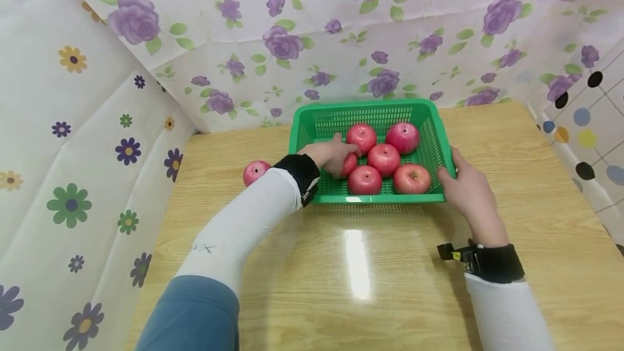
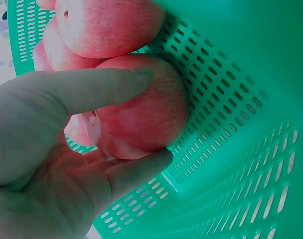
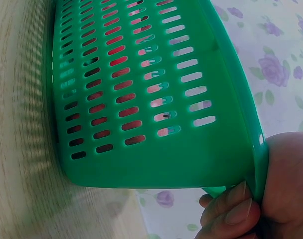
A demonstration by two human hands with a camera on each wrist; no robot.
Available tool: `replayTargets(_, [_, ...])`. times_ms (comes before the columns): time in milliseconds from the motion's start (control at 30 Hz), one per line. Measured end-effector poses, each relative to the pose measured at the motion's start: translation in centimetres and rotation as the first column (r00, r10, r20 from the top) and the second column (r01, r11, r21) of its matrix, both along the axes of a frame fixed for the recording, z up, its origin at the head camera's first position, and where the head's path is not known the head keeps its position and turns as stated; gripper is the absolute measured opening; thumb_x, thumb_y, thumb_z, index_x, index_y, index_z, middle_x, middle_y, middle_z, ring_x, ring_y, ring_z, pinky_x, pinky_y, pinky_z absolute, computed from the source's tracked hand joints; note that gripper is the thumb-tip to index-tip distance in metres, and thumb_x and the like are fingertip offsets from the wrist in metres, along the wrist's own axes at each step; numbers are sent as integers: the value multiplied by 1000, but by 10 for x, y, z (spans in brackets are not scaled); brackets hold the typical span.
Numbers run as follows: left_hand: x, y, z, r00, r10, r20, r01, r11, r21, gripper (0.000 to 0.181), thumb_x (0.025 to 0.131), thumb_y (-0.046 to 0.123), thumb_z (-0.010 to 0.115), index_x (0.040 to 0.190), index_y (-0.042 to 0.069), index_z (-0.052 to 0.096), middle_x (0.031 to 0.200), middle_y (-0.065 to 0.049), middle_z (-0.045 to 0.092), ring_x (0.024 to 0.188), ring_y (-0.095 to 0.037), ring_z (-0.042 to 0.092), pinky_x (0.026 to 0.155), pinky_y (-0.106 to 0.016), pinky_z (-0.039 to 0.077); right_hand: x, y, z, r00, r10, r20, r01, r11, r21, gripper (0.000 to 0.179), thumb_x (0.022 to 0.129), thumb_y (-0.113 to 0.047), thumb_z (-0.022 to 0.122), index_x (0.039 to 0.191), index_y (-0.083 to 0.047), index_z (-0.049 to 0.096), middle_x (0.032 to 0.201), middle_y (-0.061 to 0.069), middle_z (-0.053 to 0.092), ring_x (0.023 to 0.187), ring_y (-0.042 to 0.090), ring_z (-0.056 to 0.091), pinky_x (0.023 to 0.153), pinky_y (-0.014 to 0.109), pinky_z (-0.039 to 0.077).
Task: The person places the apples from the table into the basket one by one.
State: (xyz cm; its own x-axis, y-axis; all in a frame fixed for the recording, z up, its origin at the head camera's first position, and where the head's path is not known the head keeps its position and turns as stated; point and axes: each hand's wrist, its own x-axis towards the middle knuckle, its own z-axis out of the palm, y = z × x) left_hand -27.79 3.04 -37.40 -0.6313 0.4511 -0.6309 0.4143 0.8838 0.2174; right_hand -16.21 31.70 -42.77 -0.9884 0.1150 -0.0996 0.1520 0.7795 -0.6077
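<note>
A green plastic basket (image 1: 375,198) with slotted walls stands on the table, holding several red apples (image 1: 384,160). My left hand (image 1: 331,155) reaches into its left side and grips an apple (image 2: 141,107); in the left wrist view the thumb lies across the fruit and fingers curl beneath it. Other apples (image 2: 109,25) sit right behind that one. At the basket's right end, my right hand (image 1: 470,191) holds the rim, thumb over the top edge. The right wrist view shows fingers (image 3: 236,211) pinching the rim at a corner.
Outside the basket, another apple (image 1: 255,172) lies on the wooden table (image 1: 312,286) to the left, partly behind the left forearm. A flowered sheet (image 1: 292,42) hangs close behind the basket, and patterned sheets cover the left and right sides.
</note>
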Motion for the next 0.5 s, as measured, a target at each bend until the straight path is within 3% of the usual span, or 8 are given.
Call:
replayTargets(267, [1, 0, -3, 1000, 19, -9, -18, 999, 43, 81, 80, -1, 67, 147, 34, 40, 159, -23, -6, 118, -34, 36, 75, -32, 45, 0, -1, -1, 1000, -7, -3, 7, 1000, 5, 66, 104, -46, 36, 160, -22, 10, 139, 36, 44, 108, 46, 50, 76, 62, 45])
replayTargets(500, [2, -1, -4, 999, 29, -18, -28, 999, 26, 86, 79, 9, 78, 150, 37, 38, 157, -18, -3, 121, -31, 36, 84, -38, 46, 1, -2, -1, 1000, -9, 2, 9, 1000, 11, 66, 104, -47, 35, 160, -22, 9, 139, 36, 44, 106, 45, 50, 72, 58, 46])
